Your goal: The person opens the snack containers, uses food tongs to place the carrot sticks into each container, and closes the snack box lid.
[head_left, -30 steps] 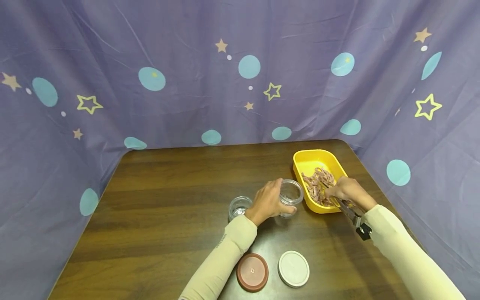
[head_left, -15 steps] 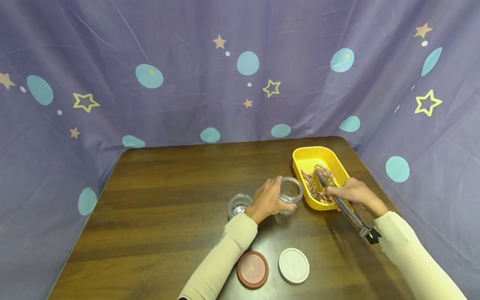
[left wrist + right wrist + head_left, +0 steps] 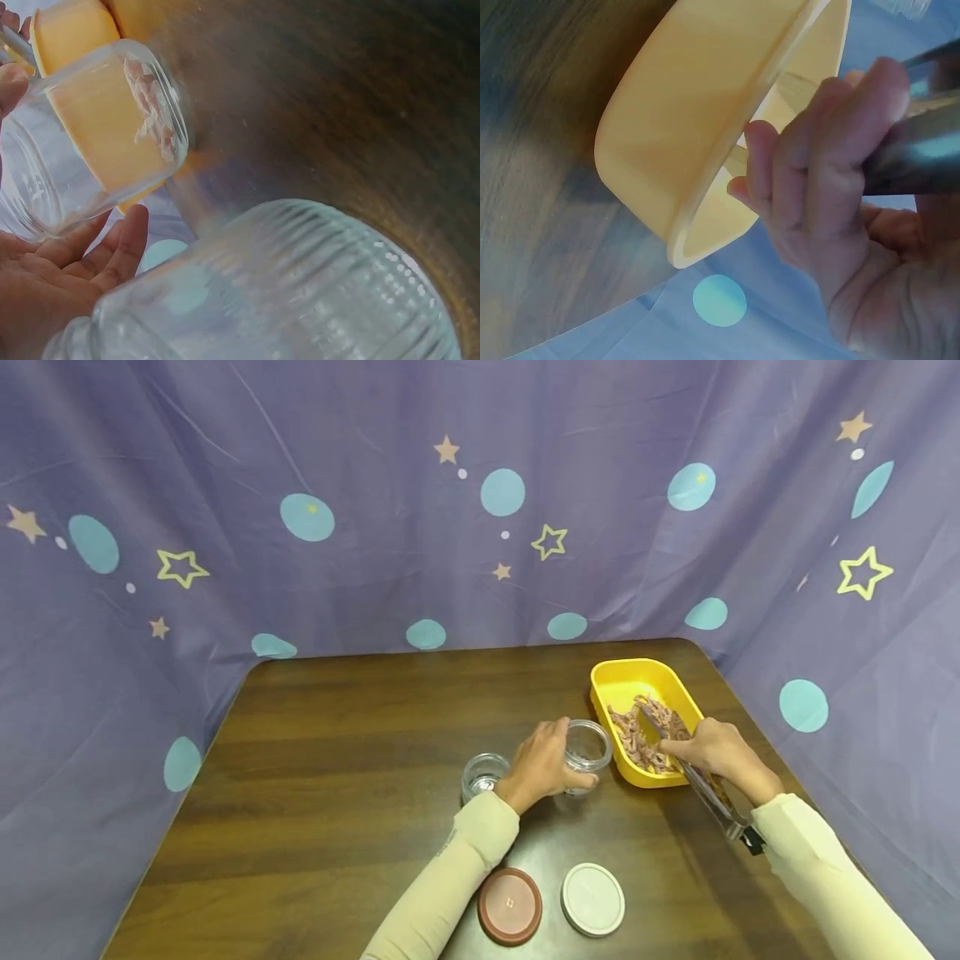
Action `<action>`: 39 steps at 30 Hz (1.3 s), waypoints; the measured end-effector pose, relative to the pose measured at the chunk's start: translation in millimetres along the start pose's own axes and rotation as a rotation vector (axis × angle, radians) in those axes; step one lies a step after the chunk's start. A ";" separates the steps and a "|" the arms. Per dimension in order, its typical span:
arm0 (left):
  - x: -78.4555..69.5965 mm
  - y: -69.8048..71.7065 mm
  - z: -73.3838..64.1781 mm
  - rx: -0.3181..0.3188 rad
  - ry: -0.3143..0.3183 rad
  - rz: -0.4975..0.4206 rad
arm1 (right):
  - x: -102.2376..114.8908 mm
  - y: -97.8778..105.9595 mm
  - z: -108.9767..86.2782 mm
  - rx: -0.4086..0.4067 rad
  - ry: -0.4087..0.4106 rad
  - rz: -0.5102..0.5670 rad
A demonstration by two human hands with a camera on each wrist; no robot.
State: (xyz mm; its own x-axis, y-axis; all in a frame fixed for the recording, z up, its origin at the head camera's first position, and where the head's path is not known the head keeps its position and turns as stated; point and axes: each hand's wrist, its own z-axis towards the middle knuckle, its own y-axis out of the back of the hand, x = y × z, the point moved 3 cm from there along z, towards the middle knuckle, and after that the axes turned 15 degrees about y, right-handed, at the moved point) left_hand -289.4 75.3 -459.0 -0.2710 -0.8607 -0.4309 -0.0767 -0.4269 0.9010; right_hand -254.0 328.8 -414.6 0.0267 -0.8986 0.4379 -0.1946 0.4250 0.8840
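My left hand [image 3: 538, 766] holds a clear glass jar [image 3: 591, 766] around its side, thumb and fingers on opposite sides. In the left wrist view, a few shreds of meat [image 3: 152, 105] lie at the jar's bottom. My right hand [image 3: 723, 756] grips metal tongs [image 3: 711, 799], whose tips reach down into a yellow tub [image 3: 622, 667]. Shredded meat [image 3: 636, 747] covers the near half of the tub's floor, around the tong tips. Just left of the held jar, partly behind my left hand, stands a second glass jar [image 3: 480, 770] with ribbed sides.
Closer to me lie a reddish-brown round lid [image 3: 510, 906] and a white round lid [image 3: 593, 900], side by side. They rest on the dark wooden table [image 3: 360, 718]. A purple curtain [image 3: 360, 577] with stars and dots hangs behind the table and along its sides.
My right hand has shifted slightly back and to the right, and the tongs show more openly over the meat. My left hand keeps the jar beside the tub.
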 end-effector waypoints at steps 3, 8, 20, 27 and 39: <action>-0.6 0.3 -0.4 -0.012 -0.003 0.004 | 1.4 -2.2 -0.3 0.022 -0.005 0.014; -1.2 2.2 -0.2 -0.012 0.002 0.002 | 6.6 -4.1 2.4 0.095 0.014 0.009; -0.2 0.1 -0.8 -0.022 -0.008 0.013 | 5.0 -9.9 17.4 0.241 -0.011 0.318; 2.0 -2.1 -1.2 -0.013 -0.001 0.007 | -5.8 -20.5 20.1 0.192 -0.047 0.440; 3.2 -1.9 -2.0 -0.041 -0.010 0.007 | -11.9 -8.3 5.1 0.091 -0.065 0.479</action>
State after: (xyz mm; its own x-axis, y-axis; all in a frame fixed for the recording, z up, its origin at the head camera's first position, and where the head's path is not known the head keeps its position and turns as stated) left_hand -288.3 72.9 -462.2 -0.2814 -0.8608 -0.4240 -0.0359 -0.4321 0.9011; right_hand -257.7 335.4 -428.0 -0.1470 -0.6109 0.7780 -0.2550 0.7833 0.5669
